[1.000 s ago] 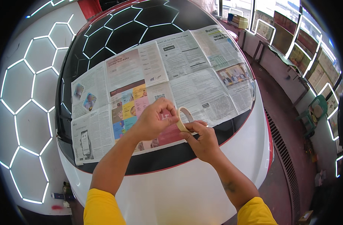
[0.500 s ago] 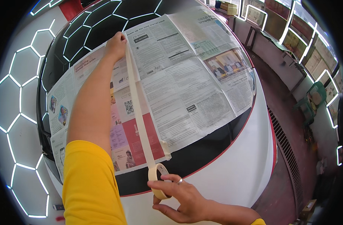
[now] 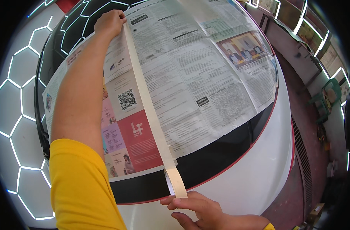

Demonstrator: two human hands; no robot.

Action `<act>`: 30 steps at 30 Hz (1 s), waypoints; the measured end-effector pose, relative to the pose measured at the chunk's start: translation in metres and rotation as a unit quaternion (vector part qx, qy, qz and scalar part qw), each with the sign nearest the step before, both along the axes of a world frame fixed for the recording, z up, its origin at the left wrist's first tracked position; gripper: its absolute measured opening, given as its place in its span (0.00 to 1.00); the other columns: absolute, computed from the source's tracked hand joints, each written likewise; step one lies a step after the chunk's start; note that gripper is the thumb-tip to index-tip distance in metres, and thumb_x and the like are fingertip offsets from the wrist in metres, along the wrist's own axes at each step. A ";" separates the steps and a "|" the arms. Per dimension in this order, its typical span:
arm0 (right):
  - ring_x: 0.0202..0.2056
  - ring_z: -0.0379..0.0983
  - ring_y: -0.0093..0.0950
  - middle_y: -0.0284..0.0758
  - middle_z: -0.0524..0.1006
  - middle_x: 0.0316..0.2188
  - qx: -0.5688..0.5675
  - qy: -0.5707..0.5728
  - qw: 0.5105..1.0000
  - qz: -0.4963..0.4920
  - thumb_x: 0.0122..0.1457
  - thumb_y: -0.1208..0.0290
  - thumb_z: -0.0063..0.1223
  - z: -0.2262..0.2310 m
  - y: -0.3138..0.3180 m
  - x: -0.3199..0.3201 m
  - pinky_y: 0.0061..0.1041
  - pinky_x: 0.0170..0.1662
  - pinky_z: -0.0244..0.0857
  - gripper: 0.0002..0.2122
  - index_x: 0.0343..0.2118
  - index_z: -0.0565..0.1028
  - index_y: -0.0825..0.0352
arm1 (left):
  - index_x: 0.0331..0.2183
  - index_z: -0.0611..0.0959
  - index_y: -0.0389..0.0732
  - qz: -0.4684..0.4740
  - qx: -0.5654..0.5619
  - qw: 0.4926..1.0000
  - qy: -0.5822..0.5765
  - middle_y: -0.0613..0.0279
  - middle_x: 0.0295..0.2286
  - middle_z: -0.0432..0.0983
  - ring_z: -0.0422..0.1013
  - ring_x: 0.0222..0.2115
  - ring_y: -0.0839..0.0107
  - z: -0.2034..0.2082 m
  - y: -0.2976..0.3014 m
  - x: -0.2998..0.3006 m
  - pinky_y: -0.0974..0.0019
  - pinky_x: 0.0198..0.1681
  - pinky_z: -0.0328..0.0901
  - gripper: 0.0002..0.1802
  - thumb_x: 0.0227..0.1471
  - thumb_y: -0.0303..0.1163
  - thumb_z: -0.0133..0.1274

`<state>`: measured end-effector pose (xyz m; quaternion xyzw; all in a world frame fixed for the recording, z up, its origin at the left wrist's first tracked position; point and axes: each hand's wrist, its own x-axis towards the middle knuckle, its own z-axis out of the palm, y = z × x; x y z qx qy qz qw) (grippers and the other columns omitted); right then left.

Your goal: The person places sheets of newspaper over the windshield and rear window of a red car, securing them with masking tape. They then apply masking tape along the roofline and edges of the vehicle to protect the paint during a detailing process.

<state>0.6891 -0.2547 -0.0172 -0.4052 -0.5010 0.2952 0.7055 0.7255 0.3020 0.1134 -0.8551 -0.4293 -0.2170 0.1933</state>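
Observation:
A long strip of cream masking tape [image 3: 143,90] runs down over the newspaper sheets [image 3: 190,80], along the seam between a coloured page and a printed one. My left hand [image 3: 110,23] is closed at the strip's far end, its fingertips pinching the tape against the paper. Near the paper's lower edge, my right hand [image 3: 201,209] grips the roll of masking tape [image 3: 179,184], which now shows nearly edge-on; its lower part is hidden by the fingers. The newspaper lies over dark, glossy glass [image 3: 144,188] of a white car.
White car bodywork [image 3: 236,172] with red trim curves around the glass. A green plastic chair [image 3: 328,97] stands at the right by the wall. A floor drain grate [image 3: 302,153] runs beside the car. Lit hexagon panels [image 3: 14,126] cover the left wall.
My right hand and the tape roll have moved down and right, and the roll has turned more edge-on. The view has shifted, so the left hand appears higher, still at the strip's far end.

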 end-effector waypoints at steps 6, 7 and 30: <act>0.42 0.83 0.36 0.44 0.84 0.47 -0.019 0.011 1.000 0.007 0.59 0.94 0.58 0.004 0.002 -0.003 0.30 0.45 0.78 0.29 0.64 0.71 0.70 | 0.45 0.90 0.56 0.024 -0.022 0.999 0.006 0.64 0.41 0.89 0.84 0.44 0.58 -0.002 -0.010 0.003 0.53 0.49 0.76 0.12 0.65 0.46 0.60; 0.42 0.83 0.35 0.44 0.84 0.47 -0.025 0.011 1.000 0.002 0.59 0.94 0.58 0.004 0.002 -0.003 0.30 0.45 0.78 0.29 0.63 0.71 0.70 | 0.45 0.90 0.56 0.020 -0.023 0.999 -0.011 0.64 0.41 0.89 0.84 0.44 0.58 -0.004 -0.009 0.001 0.53 0.48 0.76 0.12 0.65 0.46 0.60; 0.38 0.84 0.32 0.37 0.85 0.38 -0.079 -0.175 0.976 -0.108 0.57 0.87 0.66 0.024 0.004 -0.007 0.35 0.50 0.74 0.26 0.60 0.74 0.67 | 0.48 0.92 0.59 -0.021 -0.010 0.999 -0.035 0.60 0.41 0.89 0.85 0.41 0.54 -0.025 -0.016 -0.012 0.52 0.48 0.77 0.17 0.67 0.51 0.55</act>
